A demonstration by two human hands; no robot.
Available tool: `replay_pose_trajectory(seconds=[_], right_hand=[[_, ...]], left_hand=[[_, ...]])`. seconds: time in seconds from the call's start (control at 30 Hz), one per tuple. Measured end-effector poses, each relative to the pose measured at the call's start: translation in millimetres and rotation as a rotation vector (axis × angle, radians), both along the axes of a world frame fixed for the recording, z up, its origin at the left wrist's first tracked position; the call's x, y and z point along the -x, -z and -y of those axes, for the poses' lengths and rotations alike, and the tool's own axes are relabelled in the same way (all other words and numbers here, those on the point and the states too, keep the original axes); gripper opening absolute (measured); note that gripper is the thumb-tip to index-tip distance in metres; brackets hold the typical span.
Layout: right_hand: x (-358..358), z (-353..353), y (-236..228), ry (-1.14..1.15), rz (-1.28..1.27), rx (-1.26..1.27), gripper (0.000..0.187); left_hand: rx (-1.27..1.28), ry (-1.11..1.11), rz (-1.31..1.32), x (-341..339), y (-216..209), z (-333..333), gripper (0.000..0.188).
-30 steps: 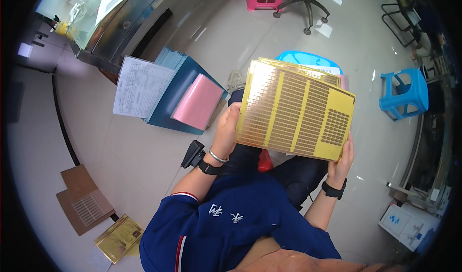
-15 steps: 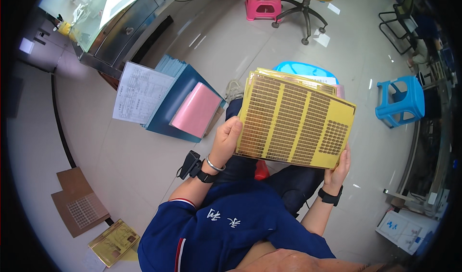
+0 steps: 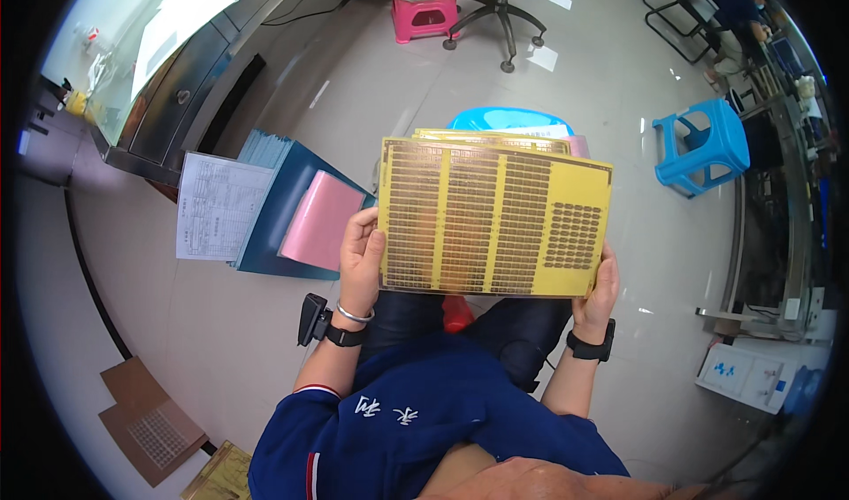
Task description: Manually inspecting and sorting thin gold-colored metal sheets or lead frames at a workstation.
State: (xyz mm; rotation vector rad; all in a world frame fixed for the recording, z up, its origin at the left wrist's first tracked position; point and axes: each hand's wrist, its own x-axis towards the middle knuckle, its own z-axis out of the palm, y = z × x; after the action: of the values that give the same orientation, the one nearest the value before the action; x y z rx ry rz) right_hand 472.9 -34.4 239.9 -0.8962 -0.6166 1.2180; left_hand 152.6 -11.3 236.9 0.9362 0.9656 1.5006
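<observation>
A yellow circuit board panel (image 3: 570,182) with dark rows of small repeated patterns is raised in front of my lap. My left hand (image 3: 360,257) grips its left edge, thumb on the face and fingers mostly behind. Around the lower right edge, my right hand (image 3: 602,288) is closed, its fingertips partly hidden by the panel. More yellow panels (image 3: 495,136) show just past its far edge; whether they touch the held one I cannot tell. Beyond them is the top of a blue stool (image 3: 508,117) bearing a white paper and something pink.
To my left stand blue folders (image 3: 274,208) with a pink sheet (image 3: 325,220) and a printed form (image 3: 221,206). Brown boards (image 3: 155,420) and a yellow panel (image 3: 221,475) lie lower left. Another blue stool (image 3: 703,149) stands right; a pink stool (image 3: 424,14) and wheeled chair (image 3: 504,9) are ahead.
The held panel has turned from a slant to nearly level and sits further left in the picture. Both hands keep their grip. The whole view has shifted, with the surroundings moving left.
</observation>
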Motion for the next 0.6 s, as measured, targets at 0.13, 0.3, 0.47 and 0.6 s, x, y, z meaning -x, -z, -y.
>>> replay_pose_trajectory(seconds=[0.13, 0.3, 0.47, 0.6], right_hand=[[-19, 2, 11, 0.006, 0.256, -0.068, 0.026], [-1, -15, 1, 0.037, 0.159, -0.299, 0.007], [-14, -2, 15, 0.039, 0.113, -0.089, 0.012], [-11, -3, 12, 0.04, 0.034, 0.0, 0.019]], left_hand=[[-0.069, -0.026, -0.004, 5, 3, -1, 0.019], [-0.291, -0.036, -0.129, 2, 4, -11, 0.013], [-0.232, 0.027, 0.009, -1, -1, -8, 0.016], [0.047, 0.07, 0.173, 3, -1, 1, 0.019]])
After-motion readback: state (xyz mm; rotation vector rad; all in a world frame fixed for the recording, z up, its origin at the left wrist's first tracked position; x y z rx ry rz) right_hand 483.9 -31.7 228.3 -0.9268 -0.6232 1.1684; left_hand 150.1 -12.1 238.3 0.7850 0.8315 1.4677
